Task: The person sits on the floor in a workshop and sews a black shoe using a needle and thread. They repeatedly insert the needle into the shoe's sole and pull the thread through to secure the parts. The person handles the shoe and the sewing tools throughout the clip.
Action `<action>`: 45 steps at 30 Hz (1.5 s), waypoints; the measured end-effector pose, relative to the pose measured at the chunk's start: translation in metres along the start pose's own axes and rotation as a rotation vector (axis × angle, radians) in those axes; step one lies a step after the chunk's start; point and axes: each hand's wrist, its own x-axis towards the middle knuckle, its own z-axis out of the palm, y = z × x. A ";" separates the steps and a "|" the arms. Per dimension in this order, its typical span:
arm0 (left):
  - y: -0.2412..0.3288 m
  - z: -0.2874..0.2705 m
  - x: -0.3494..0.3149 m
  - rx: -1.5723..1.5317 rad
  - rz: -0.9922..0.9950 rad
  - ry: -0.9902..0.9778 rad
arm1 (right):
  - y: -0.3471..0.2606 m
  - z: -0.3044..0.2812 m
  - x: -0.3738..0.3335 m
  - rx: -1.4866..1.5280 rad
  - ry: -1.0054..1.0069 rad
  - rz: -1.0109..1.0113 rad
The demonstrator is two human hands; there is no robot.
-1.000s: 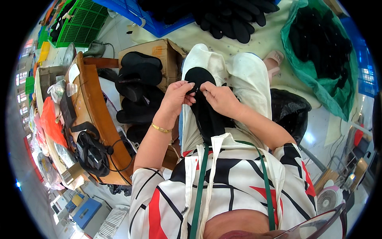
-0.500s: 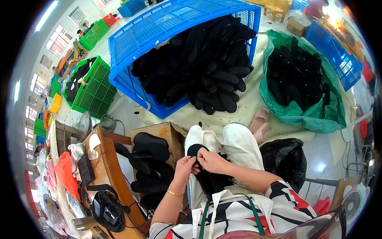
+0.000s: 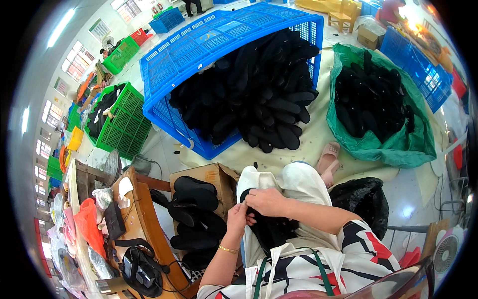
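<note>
Over my lap, on white trousers [image 3: 301,182], both hands are together at a black, soft shoe piece [image 3: 269,231], partly hidden by my fingers. My left hand [image 3: 238,218] pinches its edge, fingers curled. Close against it, my right hand [image 3: 266,202] is also closed on the edge, thumb and forefinger meeting. Anything small between the fingertips cannot be made out. Left of my knees, black slipper-shaped pieces [image 3: 195,194] are stacked in and over a cardboard box [image 3: 204,172].
Ahead, a tipped blue crate [image 3: 194,40] spills black sole-shaped pieces [image 3: 284,104] onto a cream sheet [image 3: 313,144]. A green sack [image 3: 408,154] of black pieces stands right, with a black plastic bag [image 3: 361,197] nearer. A wooden table [image 3: 144,199] holding a black pouch [image 3: 142,271] is left.
The view has shifted slightly, so the surroundings sit a little lower and further right. Both hands remain together on the black shoe piece, with the fingers slightly repositioned.
</note>
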 end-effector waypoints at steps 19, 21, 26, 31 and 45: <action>0.006 0.018 -0.008 0.427 0.199 0.133 | 0.084 -0.091 -0.066 1.729 0.931 0.441; 0.007 0.017 -0.007 0.430 0.198 0.126 | 0.081 -0.096 -0.073 1.632 0.998 0.458; 0.011 0.012 -0.011 0.463 0.208 0.130 | 0.032 -0.051 -0.067 0.546 0.330 0.375; 0.022 0.025 -0.023 1.086 0.973 0.491 | 0.032 0.003 -0.049 -0.084 0.183 0.072; 0.011 0.022 -0.042 1.053 0.868 0.218 | 0.000 0.009 -0.009 0.782 0.574 0.276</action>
